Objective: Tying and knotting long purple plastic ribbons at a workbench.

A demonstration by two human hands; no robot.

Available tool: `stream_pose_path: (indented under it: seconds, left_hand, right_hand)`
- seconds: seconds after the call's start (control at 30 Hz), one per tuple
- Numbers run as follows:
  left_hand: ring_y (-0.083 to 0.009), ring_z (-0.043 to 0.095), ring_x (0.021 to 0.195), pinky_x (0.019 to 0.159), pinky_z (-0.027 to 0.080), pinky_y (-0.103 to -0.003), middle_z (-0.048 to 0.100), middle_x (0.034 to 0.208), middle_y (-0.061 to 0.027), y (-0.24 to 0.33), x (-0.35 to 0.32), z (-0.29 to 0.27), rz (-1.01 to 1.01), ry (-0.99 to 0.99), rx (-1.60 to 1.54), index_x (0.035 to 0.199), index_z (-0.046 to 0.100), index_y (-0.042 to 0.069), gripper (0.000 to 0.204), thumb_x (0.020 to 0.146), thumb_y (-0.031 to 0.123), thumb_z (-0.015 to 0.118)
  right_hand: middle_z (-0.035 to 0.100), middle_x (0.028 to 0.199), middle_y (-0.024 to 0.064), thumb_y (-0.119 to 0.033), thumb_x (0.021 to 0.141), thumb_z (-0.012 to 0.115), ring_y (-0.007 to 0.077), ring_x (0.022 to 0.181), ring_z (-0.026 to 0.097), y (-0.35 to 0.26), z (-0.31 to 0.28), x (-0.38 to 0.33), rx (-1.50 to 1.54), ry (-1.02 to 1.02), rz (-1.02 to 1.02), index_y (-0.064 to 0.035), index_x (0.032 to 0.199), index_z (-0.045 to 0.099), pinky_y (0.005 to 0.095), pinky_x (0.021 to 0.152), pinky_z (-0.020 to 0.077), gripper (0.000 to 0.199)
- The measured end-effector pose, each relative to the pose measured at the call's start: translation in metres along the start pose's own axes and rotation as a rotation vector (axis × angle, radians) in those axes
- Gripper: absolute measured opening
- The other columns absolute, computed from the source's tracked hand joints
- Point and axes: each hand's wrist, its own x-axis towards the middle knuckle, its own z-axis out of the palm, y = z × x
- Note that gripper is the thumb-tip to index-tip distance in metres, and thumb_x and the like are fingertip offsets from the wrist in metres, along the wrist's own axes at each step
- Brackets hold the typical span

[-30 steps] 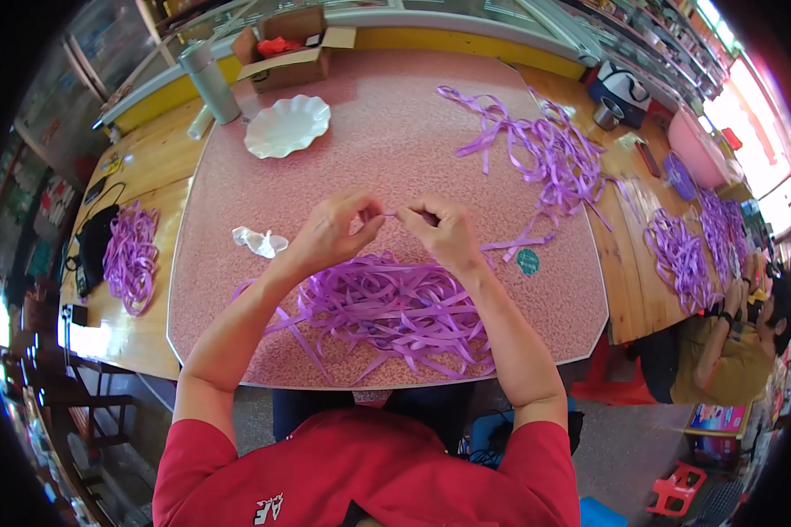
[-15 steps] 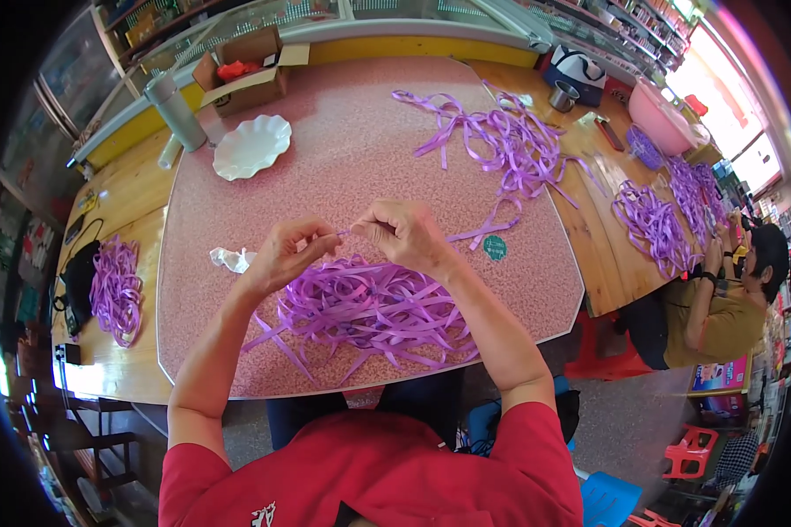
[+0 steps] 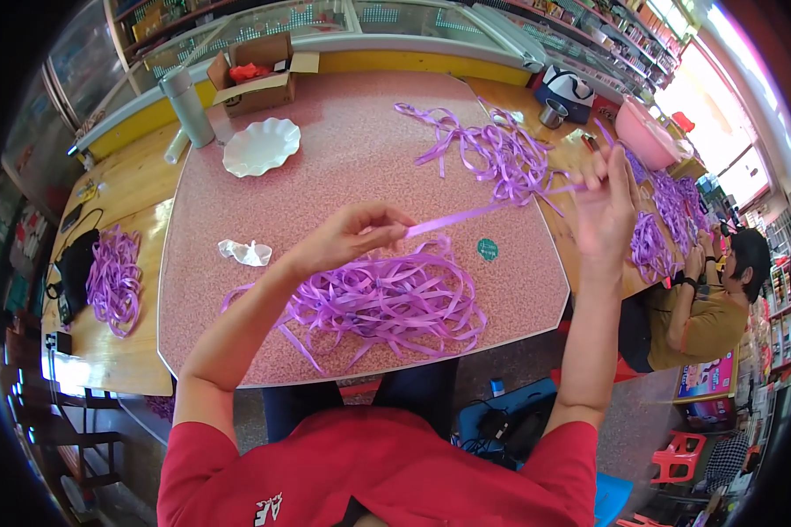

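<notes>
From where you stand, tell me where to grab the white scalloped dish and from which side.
Take the white scalloped dish by its near rim, coming in from the table's open middle. It lies flat and looks shallow, so the fluted edge seems the only part that gives a pinch. The grey cylinder and cardboard box crowd its far side, while the pink tabletop before it lies bare.
</notes>
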Motion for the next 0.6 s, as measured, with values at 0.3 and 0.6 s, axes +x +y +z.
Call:
stream_pose_path:
  seconds: [0.3, 0.6]
  left_hand:
    - [-0.0064, 0.059, 0.067, 0.061, 0.048, -0.022, 0.063, 0.082, 0.0008, -0.004, -0.081, -0.029, -0.365, -0.157, -0.134, 0.12, 0.064, 0.001, 0.029, 0.098, 0.019, 0.064]
    - [-0.0079, 0.057, 0.071, 0.062, 0.046, -0.026, 0.064, 0.078, -0.0006, -0.039, -0.144, -0.079, -0.212, 0.222, 0.273, 0.097, 0.067, -0.001, 0.018, 0.096, 0.016, 0.065]
  right_hand:
    - [0.052, 0.08, -0.0034, -0.022, 0.101, 0.06, 0.0068, 0.066, 0.046, 0.042, -0.101, -0.042, -0.232, 0.364, 0.144, -0.0066, 0.102, 0.064, 0.0263, 0.064, 0.0428, 0.016]
    - [0.061, 0.092, 0.0034, -0.019, 0.098, 0.061, 0.0143, 0.078, 0.057, 0.065, -0.186, -0.052, -1.313, 0.393, 0.256, -0.0029, 0.115, 0.062, 0.0304, 0.074, 0.0489, 0.024]
